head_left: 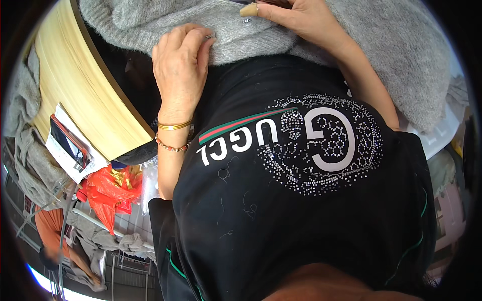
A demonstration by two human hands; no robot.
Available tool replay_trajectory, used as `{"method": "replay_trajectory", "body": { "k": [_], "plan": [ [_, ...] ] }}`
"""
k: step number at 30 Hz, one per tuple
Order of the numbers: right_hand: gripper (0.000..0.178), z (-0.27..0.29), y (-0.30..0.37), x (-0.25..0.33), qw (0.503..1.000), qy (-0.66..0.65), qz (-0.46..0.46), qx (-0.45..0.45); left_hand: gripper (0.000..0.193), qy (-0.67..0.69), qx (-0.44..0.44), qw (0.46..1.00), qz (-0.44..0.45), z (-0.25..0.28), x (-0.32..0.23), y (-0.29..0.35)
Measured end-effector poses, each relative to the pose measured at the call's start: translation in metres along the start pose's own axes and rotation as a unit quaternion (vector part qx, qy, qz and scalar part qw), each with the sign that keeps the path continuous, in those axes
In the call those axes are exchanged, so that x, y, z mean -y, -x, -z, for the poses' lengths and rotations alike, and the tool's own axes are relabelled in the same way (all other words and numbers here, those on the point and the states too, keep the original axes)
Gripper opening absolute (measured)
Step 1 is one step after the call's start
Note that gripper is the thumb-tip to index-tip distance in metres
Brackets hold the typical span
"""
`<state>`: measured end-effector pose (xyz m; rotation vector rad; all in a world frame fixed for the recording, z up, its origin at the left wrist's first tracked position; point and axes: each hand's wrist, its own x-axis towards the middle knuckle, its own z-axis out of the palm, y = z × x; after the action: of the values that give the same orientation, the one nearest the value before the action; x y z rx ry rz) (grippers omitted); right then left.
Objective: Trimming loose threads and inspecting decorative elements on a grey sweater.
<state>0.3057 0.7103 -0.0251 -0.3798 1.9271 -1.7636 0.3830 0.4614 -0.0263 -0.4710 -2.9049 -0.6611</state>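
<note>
A grey fuzzy knitted garment [236,42] lies across my lap at the top of the view. My left hand [181,57] rests on it with curled fingers, pinching the knit at its edge; a tiny shiny bit shows at the fingertips. My right hand [314,22] is farther right over the same knit, its thumb wearing a tan finger cover [249,9]. Its other fingers run off the upper edge beside something dark, too cut off to name. Below that thumb, a small shiny piece [246,21] sits on the knit.
At left, a pale wood-grain table [75,75] curves close to my left arm. A phone [70,140] lies on white paper [57,150]. Below are a red plastic bag [113,193] and more grey knits [37,155]. Another person's orange-clad arm [50,226] shows lower left.
</note>
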Motion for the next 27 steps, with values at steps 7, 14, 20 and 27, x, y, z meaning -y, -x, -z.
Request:
{"method": "replay_trajectory", "body": {
  "k": [7, 14, 20, 27],
  "plan": [
    [0.032, -0.004, 0.0, 0.002, 1.0, 0.025, -0.005, 0.016, 0.018, -0.069, 0.055, 0.996, -0.016, -0.002, -0.005, -0.006],
    [0.032, -0.005, 0.002, 0.0, 0.998, 0.065, 0.016, 0.01, 0.01, 0.045, -0.011, 0.998, 0.042, 0.001, 0.0, 0.0],
    [0.035, -0.014, -0.001, 0.001, 0.999, 0.044, -0.013, 0.028, 0.009, 0.2, -0.063, 0.972, 0.102, 0.002, 0.011, 0.008],
    [0.036, -0.015, -0.002, -0.003, 0.998, 0.054, -0.013, 0.038, 0.014, 0.172, -0.031, 0.981, 0.082, 0.007, 0.005, 0.008]
  ]
}}
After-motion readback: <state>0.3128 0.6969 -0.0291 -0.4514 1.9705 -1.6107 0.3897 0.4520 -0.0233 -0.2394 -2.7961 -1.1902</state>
